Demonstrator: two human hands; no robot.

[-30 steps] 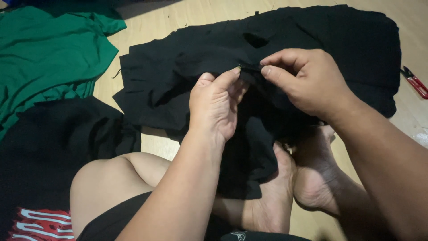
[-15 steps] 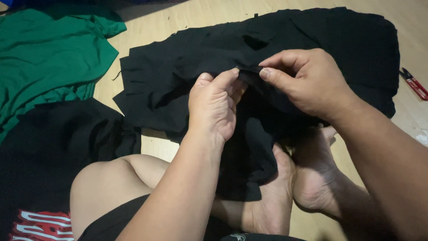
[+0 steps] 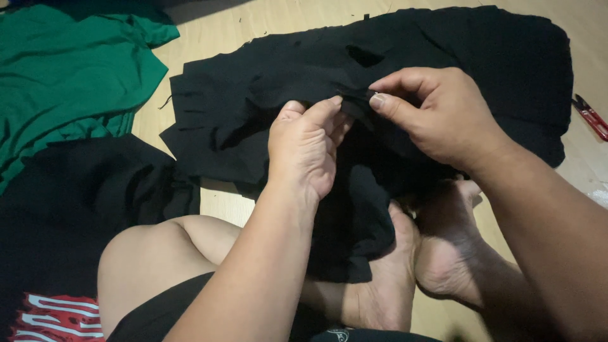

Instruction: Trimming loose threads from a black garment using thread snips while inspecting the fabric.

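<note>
While my bare feet sit crossed nearest to me on the wooden floor, the lower end of the black cloth drapes over them and spreads away toward the far right. My left hand has its grip closed on a fold of that cloth, thumb and fingers pinching it at the middle. Just beside it to the right, my right hand also grips the cloth, thumb and forefinger shut on the same raised fold, the two grips almost touching. A small hole shows in the cloth just beyond my hands. At near left lies a black garment with a red and white print, its edge close to the cloth. Farther left spreads a green garment. Bare floor shows between these, and at the far right edge lies a red thread snip, apart from the cloth.
</note>
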